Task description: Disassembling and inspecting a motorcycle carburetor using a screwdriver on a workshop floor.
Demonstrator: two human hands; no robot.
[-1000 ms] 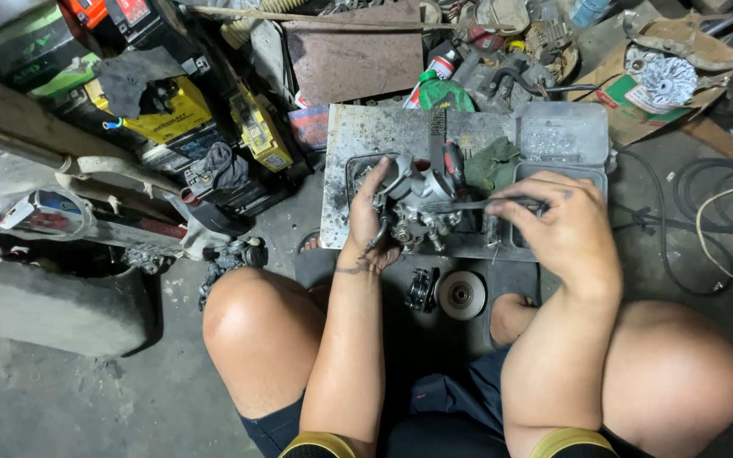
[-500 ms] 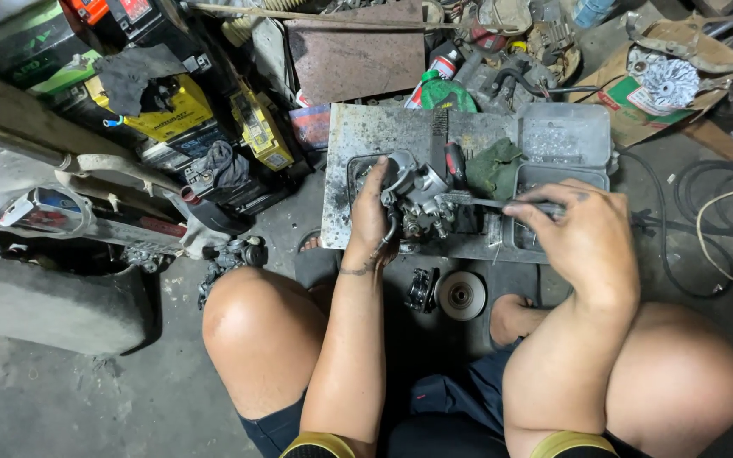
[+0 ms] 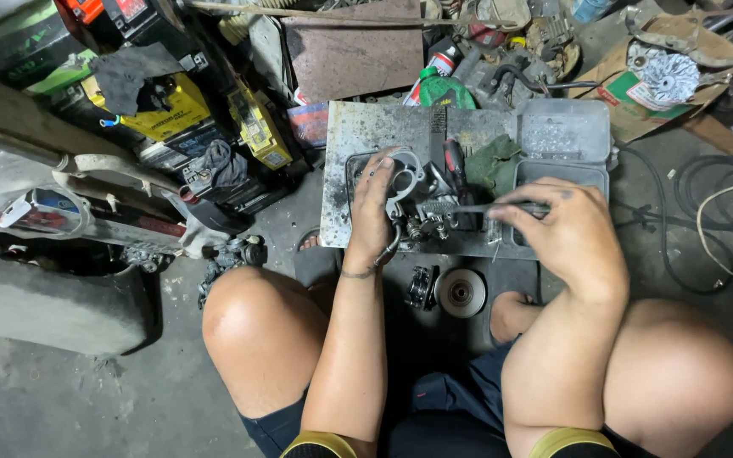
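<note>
I squat on the floor over a scuffed metal plate (image 3: 358, 136). A small grey engine part, like a carburettor (image 3: 422, 208), rests on the plate. My left hand (image 3: 372, 208) grips it from the left side. My right hand (image 3: 566, 233) holds a thin dark-handled tool, like a screwdriver (image 3: 485, 207), whose tip points left into the part. A red-handled tool (image 3: 454, 165) and a green rag (image 3: 494, 165) lie just behind the part.
A grey plastic tray (image 3: 563, 136) sits on the plate's right end. A round metal disc (image 3: 460, 293) and a small dark part (image 3: 422, 287) lie between my knees. Yellow and black batteries (image 3: 171, 110), a green bottle (image 3: 443, 89), cables (image 3: 706, 203) and a cardboard box (image 3: 638, 93) crowd around.
My right hand has drifted slightly right and lower while keeping the tool on the part. My left hand stays on the part.
</note>
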